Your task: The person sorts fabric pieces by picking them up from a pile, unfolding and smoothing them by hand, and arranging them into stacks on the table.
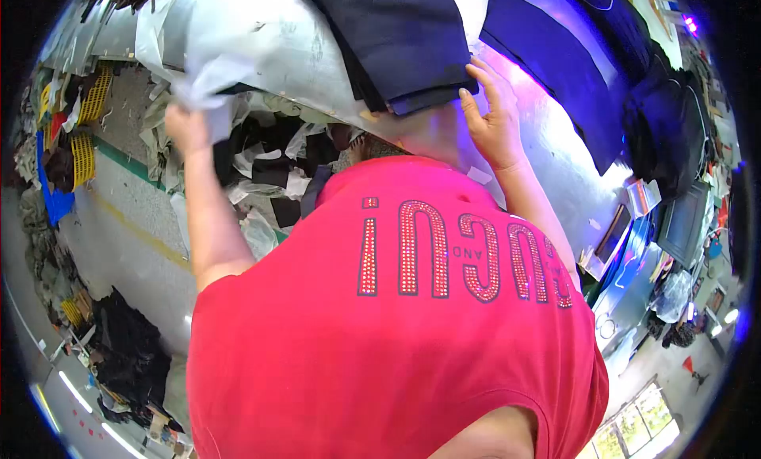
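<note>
My left hand (189, 130) is closed on a thin white sheet (216, 86), blurred by motion, off the near edge of the metal table. Whether the sheet is paper or plastic I cannot tell. A stack of dark fabric pieces (396, 39) lies on the table, its near end close to the edge. At the right corner of this stack is my right hand (498, 118), its thumb and fingers apart, fingertips at the fabric's edge. Farther right lies a second group of dark fabric pieces (555, 70).
The shiny metal table (293, 59) spans the top of the view. Below its near edge are heaped dark and white scraps (273, 170). Yellow plastic baskets (83, 159) stand on the left floor, near a dark cloth pile (127, 348). Boxes (640, 197) stand at right.
</note>
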Tool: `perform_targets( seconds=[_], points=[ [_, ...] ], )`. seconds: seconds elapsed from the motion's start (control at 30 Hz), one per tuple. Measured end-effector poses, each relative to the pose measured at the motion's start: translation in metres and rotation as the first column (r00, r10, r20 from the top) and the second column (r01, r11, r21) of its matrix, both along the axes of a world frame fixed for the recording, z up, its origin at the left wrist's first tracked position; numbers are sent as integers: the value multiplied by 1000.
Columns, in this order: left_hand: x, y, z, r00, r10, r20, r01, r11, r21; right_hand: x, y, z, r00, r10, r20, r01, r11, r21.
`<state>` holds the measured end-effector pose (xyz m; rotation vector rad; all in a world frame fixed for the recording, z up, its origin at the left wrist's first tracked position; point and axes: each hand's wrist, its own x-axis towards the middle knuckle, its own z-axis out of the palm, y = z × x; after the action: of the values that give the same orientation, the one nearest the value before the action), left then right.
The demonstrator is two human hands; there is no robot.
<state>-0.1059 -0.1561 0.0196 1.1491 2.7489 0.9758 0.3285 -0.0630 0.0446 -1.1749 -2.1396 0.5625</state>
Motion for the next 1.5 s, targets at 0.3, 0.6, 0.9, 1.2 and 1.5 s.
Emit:
perform_targets(
  seconds=[0.3, 0.6, 0.9, 1.2, 1.5],
  points=[
    [-34, -54, -62, 927, 176, -332, -179, 984, 21, -35, 21, 24, 891, 167, 422, -229, 968, 100],
    [169, 75, 49, 575, -786, -227, 801, 483, 354, -57, 40, 43, 754, 149, 640, -264, 960, 88],
    [151, 186, 8, 420, -575, 702, 336, 817, 468, -30, 91, 37, 831, -298, -469, 233, 953, -193],
    [138, 188, 8, 44, -478, 877, 140, 872, 468, -9, 28, 21, 611, -620, -492, -164, 509, -845],
    [153, 171, 26, 85, -519, 850, 41, 855, 518, -75, 36, 37, 549, -668, -502, -412, 306, -858]
  ],
)
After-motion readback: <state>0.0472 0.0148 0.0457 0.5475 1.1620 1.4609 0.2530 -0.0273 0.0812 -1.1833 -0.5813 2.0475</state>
